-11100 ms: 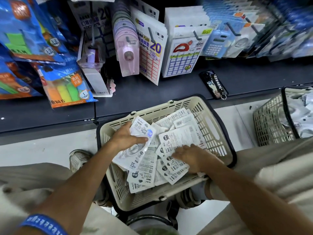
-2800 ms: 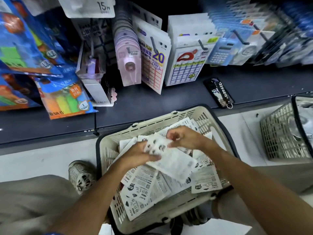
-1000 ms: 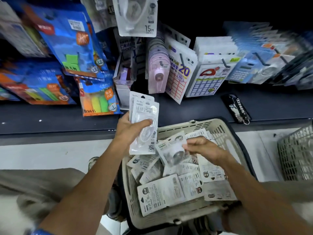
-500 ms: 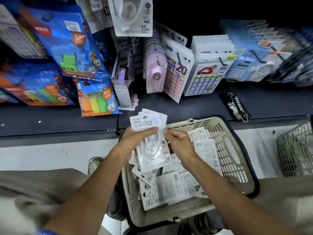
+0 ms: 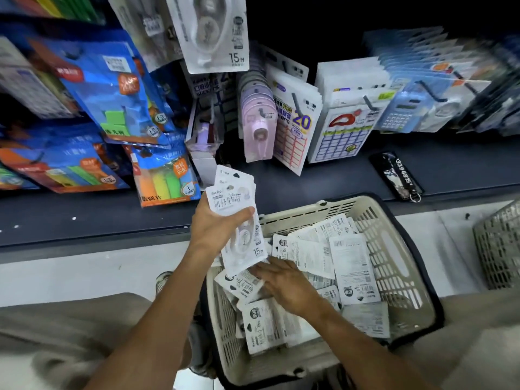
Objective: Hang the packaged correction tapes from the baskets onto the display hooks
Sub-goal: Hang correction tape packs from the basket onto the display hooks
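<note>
Correction tape packs (image 5: 236,218), a small fanned stack, are gripped upright in the left hand (image 5: 213,229), thumb across the front, above the left rim of the beige basket (image 5: 394,260). Right hand (image 5: 287,285) reaches down into the basket, fingers spread flat on the loose packs (image 5: 351,266) heaped inside, back of hand up. One 15m pack (image 5: 213,32) already hangs at the top of the display. Second basket (image 5: 498,249) sits at right edge. Black key tag (image 5: 399,175) lies on the dark shelf (image 5: 84,218).
</note>
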A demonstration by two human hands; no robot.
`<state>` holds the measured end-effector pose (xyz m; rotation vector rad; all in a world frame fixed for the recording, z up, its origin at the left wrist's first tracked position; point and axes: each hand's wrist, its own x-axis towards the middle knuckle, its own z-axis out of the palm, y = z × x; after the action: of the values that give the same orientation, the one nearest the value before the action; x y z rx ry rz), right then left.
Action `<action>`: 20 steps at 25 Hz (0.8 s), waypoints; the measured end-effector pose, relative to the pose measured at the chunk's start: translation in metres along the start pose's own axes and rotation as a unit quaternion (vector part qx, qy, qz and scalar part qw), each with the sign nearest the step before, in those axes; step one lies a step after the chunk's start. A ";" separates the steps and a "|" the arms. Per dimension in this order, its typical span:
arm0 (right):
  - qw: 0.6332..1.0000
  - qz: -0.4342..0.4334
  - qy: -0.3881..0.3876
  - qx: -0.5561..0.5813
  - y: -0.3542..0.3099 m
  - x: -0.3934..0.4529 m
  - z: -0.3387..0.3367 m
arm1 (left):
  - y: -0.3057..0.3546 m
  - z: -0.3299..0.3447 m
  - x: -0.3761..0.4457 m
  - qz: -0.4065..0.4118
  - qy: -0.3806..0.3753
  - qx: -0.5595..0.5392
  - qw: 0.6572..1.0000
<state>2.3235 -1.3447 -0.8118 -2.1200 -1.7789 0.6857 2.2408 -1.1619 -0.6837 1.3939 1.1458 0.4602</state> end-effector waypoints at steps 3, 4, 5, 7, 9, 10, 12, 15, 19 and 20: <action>0.938 0.112 0.199 0.260 0.010 -0.005 -0.043 | 0.042 -0.005 -0.004 0.088 0.002 0.042 0.995; 0.901 0.142 0.230 0.340 0.008 -0.003 -0.060 | 0.061 -0.008 -0.008 0.120 0.003 0.048 0.992; 0.867 0.160 0.232 0.412 0.004 0.001 -0.077 | 0.082 -0.013 -0.014 0.148 0.009 0.057 0.987; 0.810 0.183 0.195 0.522 -0.004 0.003 -0.104 | 0.123 -0.025 -0.029 0.203 0.017 0.084 0.975; 0.755 0.199 0.210 0.588 -0.010 0.000 -0.136 | 0.165 -0.042 -0.045 0.261 0.017 0.120 0.958; 0.735 0.195 0.235 0.605 -0.017 0.000 -0.155 | 0.184 -0.054 -0.049 0.280 0.026 0.131 0.951; 0.735 0.160 0.291 0.591 -0.041 0.004 -0.201 | 0.217 -0.088 -0.051 0.298 0.054 0.118 0.946; 0.784 0.033 0.332 0.524 -0.096 0.018 -0.268 | 0.241 -0.132 -0.044 0.284 0.071 0.001 0.956; 0.819 -0.047 0.399 0.411 -0.153 0.062 -0.331 | 0.235 -0.129 -0.042 0.268 0.048 -0.073 0.959; 0.816 -0.039 0.420 0.396 -0.160 0.072 -0.343 | 0.232 -0.126 -0.044 0.271 0.044 -0.085 0.958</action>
<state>2.3798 -1.2149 -0.4533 -1.3901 -0.8487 0.2788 2.2000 -1.0860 -0.4302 1.5382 0.7566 0.9949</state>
